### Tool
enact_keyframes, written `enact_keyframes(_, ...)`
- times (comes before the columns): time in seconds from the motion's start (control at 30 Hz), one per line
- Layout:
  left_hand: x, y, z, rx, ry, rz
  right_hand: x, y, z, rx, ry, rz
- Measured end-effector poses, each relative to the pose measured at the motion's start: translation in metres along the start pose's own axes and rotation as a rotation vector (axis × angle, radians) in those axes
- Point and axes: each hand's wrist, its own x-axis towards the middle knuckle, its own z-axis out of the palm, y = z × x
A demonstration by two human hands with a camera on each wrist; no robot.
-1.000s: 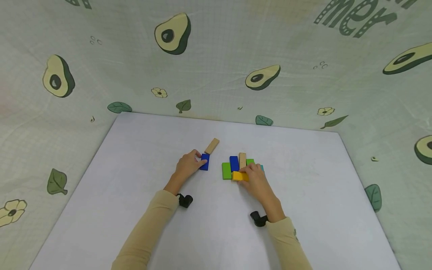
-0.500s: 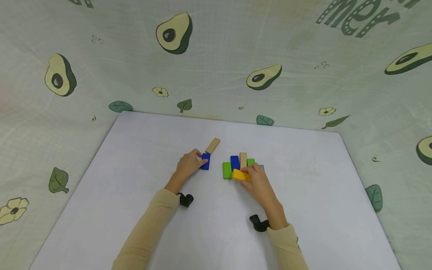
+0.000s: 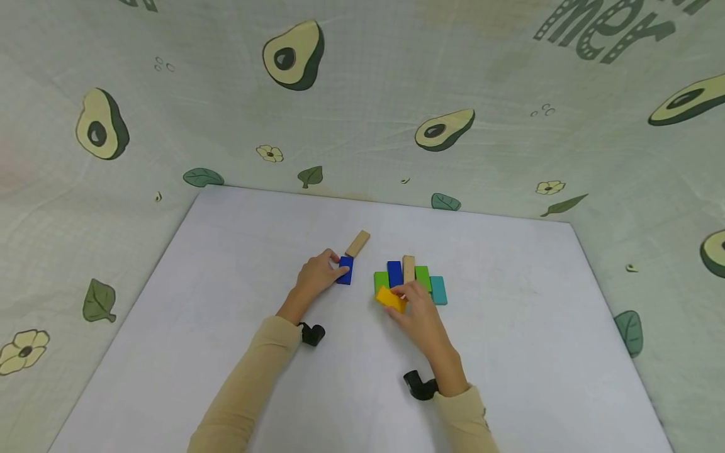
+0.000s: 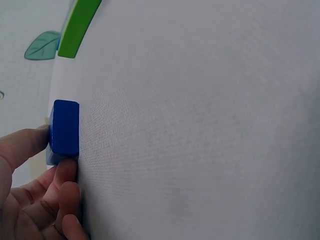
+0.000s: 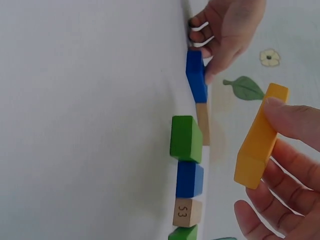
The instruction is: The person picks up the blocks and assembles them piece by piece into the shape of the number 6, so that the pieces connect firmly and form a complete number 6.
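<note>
My left hand [image 3: 317,275] pinches a blue block [image 3: 345,269] between thumb and fingers; this block lies on the white table. A plain wooden block [image 3: 358,243] slants away from its far end. In my right hand [image 3: 421,321] is a yellow block [image 3: 389,299], gripped by thumb and fingertips and raised above the table, as the right wrist view shows the yellow block [image 5: 261,137] tilted. Beyond it stands a row: a green block [image 3: 381,280], partly hidden, a second blue block [image 3: 394,274], a wooden block [image 5: 187,212] marked 53, another green block [image 3: 422,279] and a teal block [image 3: 438,290].
The white table [image 3: 272,233] meets a cloth backdrop [image 3: 362,126] printed with avocados and leaves at its back and sides. A black wrist camera [image 3: 420,385] sits at the right wrist, another black camera [image 3: 313,335] at the left.
My right hand has lifted the yellow block from the near side of the row and carried it left, turning it. The teal block has come into fuller view. My left hand stays on the blue block.
</note>
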Motion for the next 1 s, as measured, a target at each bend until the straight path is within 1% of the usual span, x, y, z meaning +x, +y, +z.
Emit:
enact_keyframes(0.23, 0.0, 0.0, -0.001, 0.004, 0.005, 0.015, 0.001, -0.013, 0.014, 0.061, -0.02, 0.048)
enact_keyframes(0.43, 0.0, 0.001, -0.001, 0.015, -0.008, -0.001, 0.004, -0.022, 0.028, 0.102, -0.039, 0.115)
enact_keyframes(0.6, 0.001, 0.002, -0.001, 0.006, -0.015, -0.01, 0.006, -0.028, 0.041, 0.128, -0.029, 0.14)
enact_keyframes(0.8, 0.001, 0.001, -0.001, -0.011, -0.018, 0.006, 0.01, -0.036, 0.056, 0.157, -0.024, 0.191)
enact_keyframes(1.0, 0.001, -0.001, -0.002, -0.008, -0.017, 0.014, 0.016, -0.04, 0.073, 0.169, -0.029, 0.216)
